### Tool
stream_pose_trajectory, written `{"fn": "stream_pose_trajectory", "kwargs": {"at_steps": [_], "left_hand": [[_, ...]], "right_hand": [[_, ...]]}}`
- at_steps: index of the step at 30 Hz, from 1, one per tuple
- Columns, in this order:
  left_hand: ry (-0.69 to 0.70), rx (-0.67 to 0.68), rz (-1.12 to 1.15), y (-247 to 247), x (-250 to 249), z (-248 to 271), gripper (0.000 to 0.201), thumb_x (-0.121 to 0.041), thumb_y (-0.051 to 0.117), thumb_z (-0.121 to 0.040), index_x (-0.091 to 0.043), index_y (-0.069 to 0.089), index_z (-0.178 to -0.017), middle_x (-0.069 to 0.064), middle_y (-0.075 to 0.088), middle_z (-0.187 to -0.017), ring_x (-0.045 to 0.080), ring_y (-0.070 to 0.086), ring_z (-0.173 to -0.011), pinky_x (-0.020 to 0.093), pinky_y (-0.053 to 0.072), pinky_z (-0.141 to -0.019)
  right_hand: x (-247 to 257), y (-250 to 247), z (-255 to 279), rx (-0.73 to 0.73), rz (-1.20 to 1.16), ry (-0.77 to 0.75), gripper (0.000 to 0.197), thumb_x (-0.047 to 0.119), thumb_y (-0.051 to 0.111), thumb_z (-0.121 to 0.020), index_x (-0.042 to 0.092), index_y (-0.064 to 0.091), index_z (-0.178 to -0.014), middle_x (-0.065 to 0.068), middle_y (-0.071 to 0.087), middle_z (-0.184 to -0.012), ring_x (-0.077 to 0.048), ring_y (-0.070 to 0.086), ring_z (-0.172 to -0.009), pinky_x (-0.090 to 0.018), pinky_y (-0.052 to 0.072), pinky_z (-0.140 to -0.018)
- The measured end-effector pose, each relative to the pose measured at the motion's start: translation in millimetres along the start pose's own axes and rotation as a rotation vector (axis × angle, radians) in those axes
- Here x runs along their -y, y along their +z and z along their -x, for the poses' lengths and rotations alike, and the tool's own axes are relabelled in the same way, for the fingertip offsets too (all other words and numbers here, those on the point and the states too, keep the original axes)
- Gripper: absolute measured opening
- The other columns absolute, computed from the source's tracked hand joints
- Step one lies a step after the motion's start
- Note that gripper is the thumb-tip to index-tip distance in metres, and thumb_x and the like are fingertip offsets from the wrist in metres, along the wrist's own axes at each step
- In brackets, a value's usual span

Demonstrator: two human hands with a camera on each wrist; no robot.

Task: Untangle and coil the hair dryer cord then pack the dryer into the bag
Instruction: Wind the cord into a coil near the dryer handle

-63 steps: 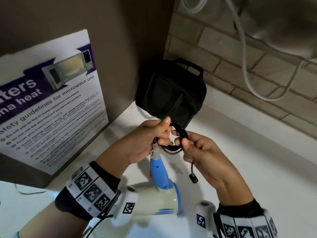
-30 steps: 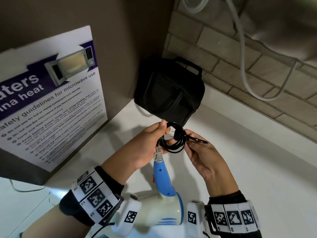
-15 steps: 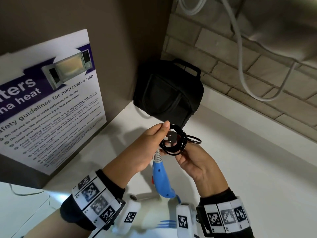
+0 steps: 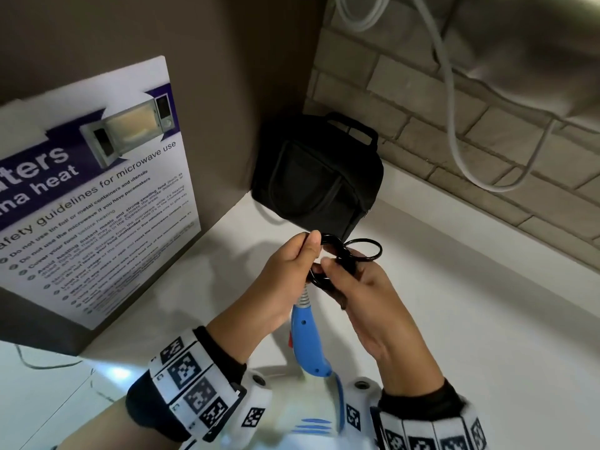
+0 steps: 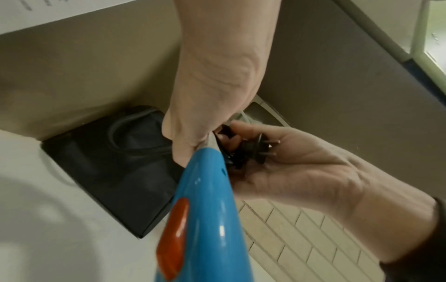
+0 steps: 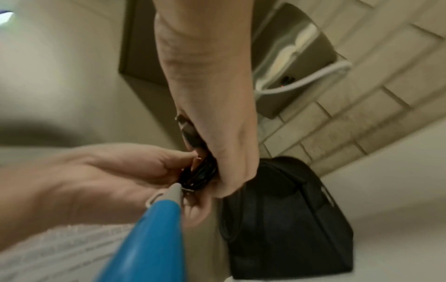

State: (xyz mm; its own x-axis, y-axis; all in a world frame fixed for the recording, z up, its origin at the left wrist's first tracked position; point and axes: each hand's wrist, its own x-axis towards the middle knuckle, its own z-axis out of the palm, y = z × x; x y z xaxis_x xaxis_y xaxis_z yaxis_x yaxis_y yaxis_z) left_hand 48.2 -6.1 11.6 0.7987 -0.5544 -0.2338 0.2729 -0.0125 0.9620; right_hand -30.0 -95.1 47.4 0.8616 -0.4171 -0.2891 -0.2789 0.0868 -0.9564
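Note:
The hair dryer [image 4: 306, 344] has a blue handle and a pale body, and hangs handle-up between my wrists. Its black cord [image 4: 337, 254] is wound into a small coil above the handle, with one loop [image 4: 363, 250] sticking out to the right. My left hand [image 4: 292, 274] pinches the coil's left side. My right hand [image 4: 363, 287] grips its right side, and the plug [image 5: 255, 147] lies against that palm. In the right wrist view the coil [image 6: 200, 173] sits between both hands above the blue handle [image 6: 149, 238]. The black bag [image 4: 316, 178] stands shut in the corner behind.
A microwave safety poster [image 4: 94, 196] leans on the brown wall to the left. The white counter [image 4: 470, 303] runs right along a brick wall [image 4: 422, 131]. A pale hose [image 4: 454, 118] hangs from a metal unit [image 4: 535, 43] above.
The loose plug end that hung below my right hand has been drawn up into the coil. A small loop has formed on the coil's right side, and my right hand has closed round the bundle.

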Motion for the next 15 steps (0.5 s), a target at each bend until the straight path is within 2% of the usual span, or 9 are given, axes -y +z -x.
{"fn": "stream_pose_trajectory", "kwargs": {"at_steps": [1, 2, 4, 6, 8, 10, 11, 13, 15], "left_hand": [[-0.013, -0.01, 0.011, -2, 0, -1, 0.036, -0.044, 0.041, -0.097, -0.034, 0.064, -0.072, -0.014, 0.063, -0.071, 0.008, 0.061, -0.079, 0.031, 0.048, -0.088], [-0.026, -0.025, 0.022, -5, 0, -1, 0.038, -0.045, 0.039, -0.097, -0.033, 0.062, -0.07, -0.016, 0.059, -0.068, 0.008, 0.058, -0.077, 0.031, 0.047, -0.087], [-0.058, -0.056, 0.043, -11, -1, -4, 0.038, -0.047, 0.036, -0.098, -0.028, 0.057, -0.073, -0.015, 0.054, -0.064, 0.007, 0.056, -0.073, 0.032, 0.046, -0.085], [-0.1, -0.075, 0.125, -16, -2, -8, 0.039, -0.045, 0.034, -0.099, -0.022, 0.052, -0.073, -0.013, 0.05, -0.059, 0.006, 0.053, -0.064, 0.028, 0.045, -0.076], [-0.163, -0.053, 0.292, -18, -6, -12, 0.039, -0.039, 0.034, -0.101, -0.018, 0.046, -0.07, -0.009, 0.042, -0.055, 0.008, 0.046, -0.058, 0.021, 0.043, -0.063], [-0.213, 0.008, 0.419, -19, -11, -12, 0.038, -0.036, 0.034, -0.102, -0.016, 0.043, -0.07, -0.007, 0.037, -0.055, 0.008, 0.04, -0.055, 0.017, 0.044, -0.055], [-0.229, 0.041, 0.457, -19, -12, -12, 0.038, -0.036, 0.036, -0.102, -0.016, 0.043, -0.07, -0.007, 0.035, -0.054, 0.008, 0.039, -0.053, 0.017, 0.045, -0.055], [-0.26, 0.104, 0.499, -17, -13, -9, 0.036, -0.035, 0.038, -0.101, -0.016, 0.043, -0.071, -0.008, 0.034, -0.052, 0.008, 0.036, -0.051, 0.02, 0.046, -0.063], [-0.277, 0.145, 0.472, -13, -13, -7, 0.036, -0.034, 0.041, -0.1, -0.016, 0.043, -0.07, -0.009, 0.032, -0.049, 0.008, 0.034, -0.049, 0.022, 0.046, -0.069]], "right_hand": [[-2, 0, 2, -0.028, 0.137, -0.05, 0.017, 0.014, 0.054, -0.095, 0.022, 0.065, -0.105, 0.008, 0.073, -0.088, -0.007, 0.069, -0.084, -0.012, 0.045, -0.067], [-3, -1, 7, -0.031, 0.241, -0.089, 0.024, 0.012, 0.051, -0.096, 0.03, 0.062, -0.106, 0.013, 0.071, -0.094, -0.004, 0.068, -0.088, -0.01, 0.046, -0.067], [-6, -7, 18, 0.02, 0.352, -0.134, 0.04, 0.006, 0.043, -0.098, 0.041, 0.052, -0.116, 0.021, 0.066, -0.105, -0.002, 0.068, -0.094, -0.014, 0.052, -0.075], [-9, -14, 32, 0.058, 0.398, -0.13, 0.045, 0.002, 0.038, -0.099, 0.038, 0.053, -0.122, 0.022, 0.066, -0.104, -0.003, 0.069, -0.088, -0.018, 0.055, -0.074], [-13, -25, 46, 0.054, 0.463, -0.136, 0.048, -0.002, 0.038, -0.097, 0.035, 0.06, -0.118, 0.016, 0.07, -0.094, -0.007, 0.069, -0.079, -0.02, 0.056, -0.068], [-19, -36, 57, 0.004, 0.53, -0.145, 0.054, -0.006, 0.038, -0.094, 0.037, 0.063, -0.114, 0.017, 0.068, -0.09, -0.008, 0.067, -0.071, -0.023, 0.055, -0.066], [-24, -42, 60, -0.03, 0.574, -0.141, 0.055, -0.008, 0.038, -0.093, 0.038, 0.063, -0.11, 0.019, 0.066, -0.088, -0.007, 0.067, -0.069, -0.026, 0.055, -0.066], [-36, -50, 60, -0.098, 0.697, -0.124, 0.058, -0.009, 0.037, -0.09, 0.041, 0.063, -0.103, 0.021, 0.063, -0.086, -0.006, 0.067, -0.067, -0.029, 0.055, -0.067], [-48, -56, 57, -0.129, 0.78, -0.109, 0.056, -0.008, 0.036, -0.088, 0.042, 0.061, -0.098, 0.022, 0.061, -0.088, -0.004, 0.068, -0.068, -0.023, 0.051, -0.065]]}}
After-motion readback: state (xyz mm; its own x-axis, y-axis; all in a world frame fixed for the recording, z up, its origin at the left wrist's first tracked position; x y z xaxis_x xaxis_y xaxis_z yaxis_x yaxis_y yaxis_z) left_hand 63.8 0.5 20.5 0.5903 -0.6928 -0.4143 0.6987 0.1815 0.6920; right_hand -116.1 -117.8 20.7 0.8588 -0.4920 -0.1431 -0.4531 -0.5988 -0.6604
